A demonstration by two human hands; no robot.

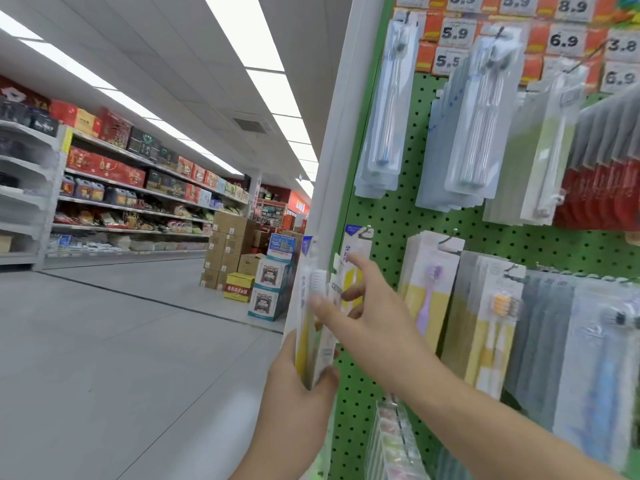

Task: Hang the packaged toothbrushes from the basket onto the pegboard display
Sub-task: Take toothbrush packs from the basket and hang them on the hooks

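My left hand (298, 386) grips the lower end of a small stack of white-and-yellow packaged toothbrushes (306, 306), held upright beside the white edge post of the display. My right hand (367, 317) reaches across at the same height, fingers spread, touching a yellow-and-white toothbrush pack (353, 268) that hangs on a hook at the left edge of the green pegboard (394, 216). I cannot tell whether the right hand grips that pack or only touches it. The basket is out of view.
Rows of other toothbrush packs (474, 133) hang on hooks across the pegboard, under orange price tags (564, 39). To the left runs an aisle with grey floor, stocked shelves (131, 188) and stacked cartons (239, 258).
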